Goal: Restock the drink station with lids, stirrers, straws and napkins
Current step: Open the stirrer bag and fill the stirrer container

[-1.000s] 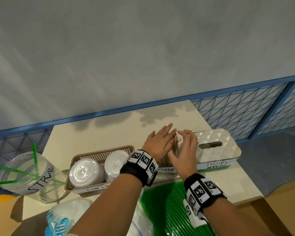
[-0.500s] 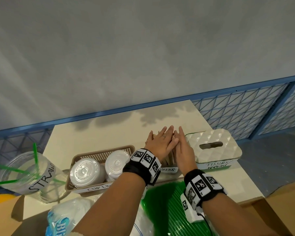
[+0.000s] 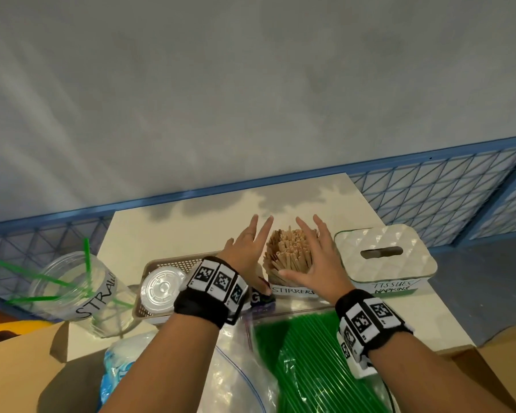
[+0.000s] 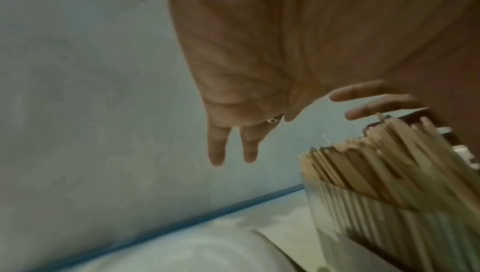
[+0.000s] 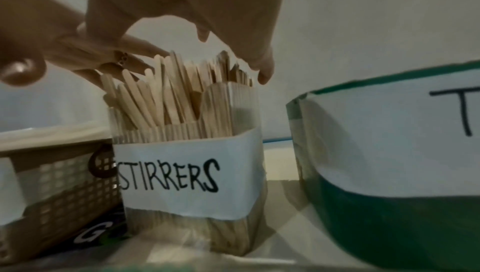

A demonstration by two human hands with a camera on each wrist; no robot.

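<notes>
A clear container labelled STIRRERS (image 3: 292,291) (image 5: 187,176) stands on the table, packed with wooden stirrers (image 3: 289,251) (image 5: 179,100) (image 4: 384,165). My left hand (image 3: 248,248) hovers just left of the bundle with fingers straight and spread. My right hand (image 3: 316,257) is on its right side, fingers straight, palm beside the sticks. Neither hand holds anything. A brown basket (image 3: 173,262) of cup lids (image 3: 161,289) sits to the left, a clear STRAWS cup (image 3: 81,293) with a few green straws further left, and a white tissue box (image 3: 385,254) labelled TISSUES NAPKINS to the right.
A zip bag of green straws (image 3: 310,359) lies at the table's near edge below my wrists. A blue-and-white plastic pack (image 3: 122,365) lies at the lower left. A grey wall and blue mesh railing (image 3: 429,186) stand behind the table.
Both hands were pressed together around the stirrers; now they have parted sideways, exposing the bundle standing in its container.
</notes>
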